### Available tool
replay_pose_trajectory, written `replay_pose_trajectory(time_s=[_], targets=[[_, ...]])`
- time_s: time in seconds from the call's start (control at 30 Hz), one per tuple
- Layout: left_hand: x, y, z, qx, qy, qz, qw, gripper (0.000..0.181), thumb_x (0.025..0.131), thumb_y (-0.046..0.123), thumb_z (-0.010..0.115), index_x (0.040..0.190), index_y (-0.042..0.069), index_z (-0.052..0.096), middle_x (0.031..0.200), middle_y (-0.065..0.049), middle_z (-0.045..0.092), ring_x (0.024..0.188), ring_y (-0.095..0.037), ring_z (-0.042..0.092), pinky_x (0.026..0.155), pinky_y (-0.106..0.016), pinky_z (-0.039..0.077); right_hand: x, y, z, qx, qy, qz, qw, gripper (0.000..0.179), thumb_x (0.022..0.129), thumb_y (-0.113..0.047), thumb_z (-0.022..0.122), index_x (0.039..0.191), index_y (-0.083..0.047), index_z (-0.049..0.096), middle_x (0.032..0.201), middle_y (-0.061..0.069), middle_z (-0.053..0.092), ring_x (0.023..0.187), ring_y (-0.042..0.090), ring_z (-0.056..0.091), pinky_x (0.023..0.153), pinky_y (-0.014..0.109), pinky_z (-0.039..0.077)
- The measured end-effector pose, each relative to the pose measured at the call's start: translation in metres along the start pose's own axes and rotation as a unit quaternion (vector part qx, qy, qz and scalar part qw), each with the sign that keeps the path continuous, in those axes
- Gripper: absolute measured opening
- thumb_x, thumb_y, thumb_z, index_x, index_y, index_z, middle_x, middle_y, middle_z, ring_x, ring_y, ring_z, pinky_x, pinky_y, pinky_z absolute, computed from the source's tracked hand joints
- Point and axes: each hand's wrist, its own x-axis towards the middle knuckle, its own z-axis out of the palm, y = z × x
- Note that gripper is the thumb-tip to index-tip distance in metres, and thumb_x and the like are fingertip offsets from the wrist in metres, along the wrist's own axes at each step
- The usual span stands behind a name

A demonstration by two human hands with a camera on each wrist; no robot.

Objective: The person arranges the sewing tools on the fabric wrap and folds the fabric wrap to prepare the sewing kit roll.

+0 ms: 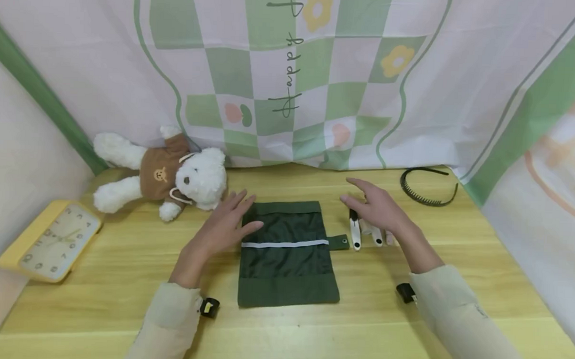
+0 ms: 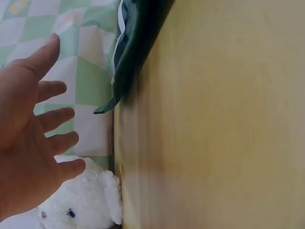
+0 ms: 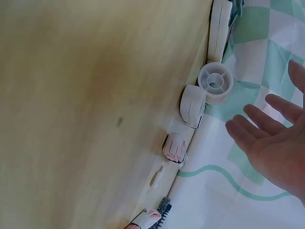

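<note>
A dark green fabric pouch (image 1: 288, 293) lies spread on the wooden table, a white elastic band across its middle and a snap tab on its right. My left hand (image 1: 224, 222) hovers by its upper left edge, fingers spread and holding nothing. In the left wrist view, the pouch (image 2: 136, 52) shows edge-on beyond the fingers. To the right of the tab my right hand (image 1: 377, 206), also empty with fingers extended, partly covers several small white items (image 1: 355, 239). The right wrist view shows a white spool (image 3: 215, 81), a rounded white piece (image 3: 192, 106) and a pink-striped roll (image 3: 175, 147).
A white plush dog (image 1: 204, 179) in a brown top lies at the back left. Nearer on that side stands a yellow clock (image 1: 64, 240). A black toothed headband (image 1: 427, 201) rests at the back right. Behind the table hangs a checked curtain (image 1: 272, 78).
</note>
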Motion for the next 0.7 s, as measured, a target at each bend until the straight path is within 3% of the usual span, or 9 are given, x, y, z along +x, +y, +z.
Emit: replay_pose_trajectory(time_s=[0.27, 0.53, 0.7], targets=[[-0.002, -0.001, 0.005, -0.049, -0.049, 0.010, 0.9975, 0.074, 0.104, 0.042, 0.057, 0.157, -0.002, 0.031, 0.165, -0.020, 0.020, 0.153, -0.040, 0.010, 0.120, -0.058, 0.013, 0.009, 0.006, 0.002, 0.048, -0.010, 0.010, 0.9987, 0.068, 0.106, -0.041, 0.053, 0.155, 0.002, 0.034, 0.158, 0.026, 0.035, 0.141, 0.048, 0.036, 0.106, 0.061, 0.041], [-0.002, -0.003, 0.004, -0.097, -0.092, -0.005, 0.9910, 0.068, 0.103, 0.041, 0.060, 0.154, 0.001, 0.040, 0.165, -0.015, 0.025, 0.154, -0.036, 0.012, 0.118, -0.057, 0.024, 0.014, 0.011, 0.001, 0.088, -0.024, 0.027, 0.9954, 0.063, 0.105, -0.034, 0.059, 0.150, 0.006, 0.041, 0.151, 0.028, 0.043, 0.133, 0.046, 0.047, 0.101, 0.058, 0.046], [-0.003, -0.008, 0.003, -0.112, -0.099, -0.006, 0.9888, 0.061, 0.103, 0.036, 0.062, 0.149, -0.001, 0.047, 0.164, -0.017, 0.026, 0.153, -0.038, 0.013, 0.116, -0.056, 0.027, 0.018, 0.015, 0.000, 0.102, -0.040, 0.037, 0.9933, 0.060, 0.104, -0.031, 0.060, 0.148, 0.007, 0.043, 0.146, 0.030, 0.046, 0.129, 0.046, 0.050, 0.097, 0.055, 0.050]])
